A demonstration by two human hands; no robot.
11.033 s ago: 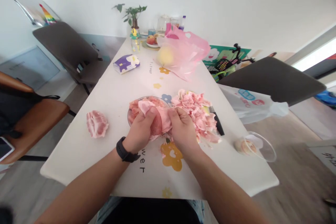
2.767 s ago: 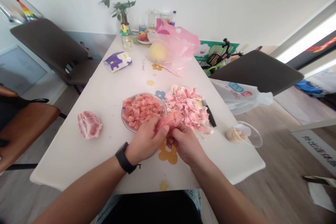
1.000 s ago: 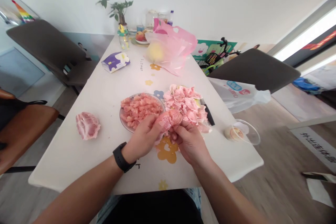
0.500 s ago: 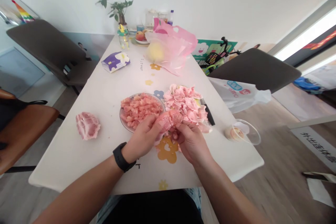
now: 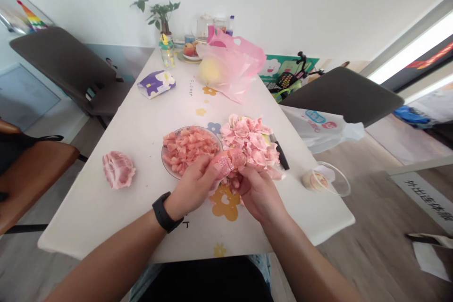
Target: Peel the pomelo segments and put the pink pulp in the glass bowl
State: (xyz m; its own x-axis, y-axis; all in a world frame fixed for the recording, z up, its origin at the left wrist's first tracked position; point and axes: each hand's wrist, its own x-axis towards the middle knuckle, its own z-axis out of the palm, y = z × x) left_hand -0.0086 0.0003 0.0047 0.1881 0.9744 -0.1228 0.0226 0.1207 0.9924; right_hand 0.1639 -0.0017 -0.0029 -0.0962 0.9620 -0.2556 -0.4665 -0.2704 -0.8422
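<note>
Starting at the far left, we have a loose pomelo segment lying on the white table, well apart from the plate. Moving right, our left hand, with a black watch on its wrist, sits just past the rim of a glass plate heaped with coral-pink pomelo pulp. That hand's fingers are closed around one end of a pink pomelo segment — held up over the table, between the plate and the peelings — while our right hand pinches the other end, its fingers curled in tight. Right behind it is a loose pile of torn pale-pink membrane, with a black-handled knife just beside it. Farther right, near the table edge, a clear plastic cup lies on its side — something pale sits inside.
</note>
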